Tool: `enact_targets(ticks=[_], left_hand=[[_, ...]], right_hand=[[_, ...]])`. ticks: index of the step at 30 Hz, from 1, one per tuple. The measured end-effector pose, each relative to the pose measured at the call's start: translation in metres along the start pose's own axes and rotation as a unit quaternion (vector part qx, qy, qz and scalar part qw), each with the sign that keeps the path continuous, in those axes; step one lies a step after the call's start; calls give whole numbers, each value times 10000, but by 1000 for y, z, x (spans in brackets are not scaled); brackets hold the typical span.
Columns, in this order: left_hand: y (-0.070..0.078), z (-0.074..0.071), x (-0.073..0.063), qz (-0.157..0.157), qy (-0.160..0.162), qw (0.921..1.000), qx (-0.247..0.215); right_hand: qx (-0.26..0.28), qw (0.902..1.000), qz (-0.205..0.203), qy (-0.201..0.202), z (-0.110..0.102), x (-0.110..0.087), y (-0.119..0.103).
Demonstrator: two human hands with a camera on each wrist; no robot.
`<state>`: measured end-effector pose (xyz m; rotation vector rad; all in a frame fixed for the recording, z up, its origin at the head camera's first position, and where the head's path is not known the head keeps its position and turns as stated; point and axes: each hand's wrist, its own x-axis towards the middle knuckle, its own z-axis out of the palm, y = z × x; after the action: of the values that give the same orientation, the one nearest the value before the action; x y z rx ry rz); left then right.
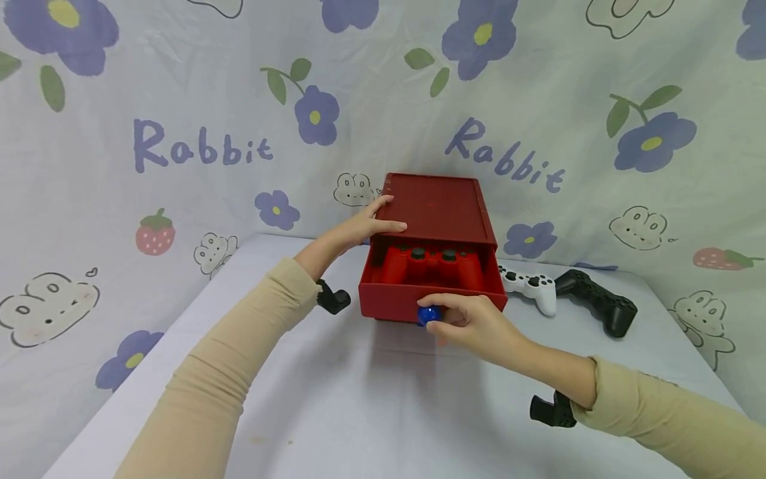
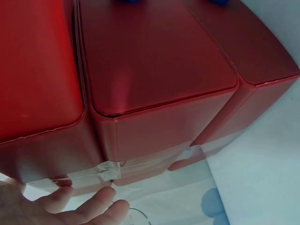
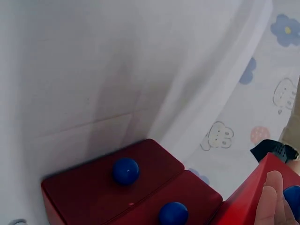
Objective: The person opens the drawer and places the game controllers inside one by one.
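A red drawer cabinet [image 1: 437, 206] stands at the back of the table, its top drawer [image 1: 389, 303] pulled partly out. Inside that drawer lies a red game controller [image 1: 395, 266] with dark thumbsticks. My right hand [image 1: 479, 326] pinches the round blue knob [image 1: 428, 315] on the drawer front between thumb and fingers. My left hand [image 1: 359, 226] rests on the cabinet's upper left edge, fingers extended over the top. Two lower drawers, closed, show their own blue knobs [image 3: 125, 171] in the right wrist view.
Right of the cabinet lie a white game controller [image 1: 529, 286] and a black game controller [image 1: 598, 303]. Behind hangs a white cloth [image 1: 383, 133] printed with flowers and rabbits. Clear tape [image 2: 110, 171] runs along the cabinet's side in the left wrist view.
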<state>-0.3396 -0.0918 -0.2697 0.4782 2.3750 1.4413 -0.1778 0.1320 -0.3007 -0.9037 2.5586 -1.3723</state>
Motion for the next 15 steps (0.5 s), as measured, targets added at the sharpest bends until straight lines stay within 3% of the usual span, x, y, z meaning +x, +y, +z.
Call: enact_targets(ticks=[15], left_hand=[[1,1,0,-95,17,9999,-42]], right_hand=[[-161,9995,141,238,-6,21,11]])
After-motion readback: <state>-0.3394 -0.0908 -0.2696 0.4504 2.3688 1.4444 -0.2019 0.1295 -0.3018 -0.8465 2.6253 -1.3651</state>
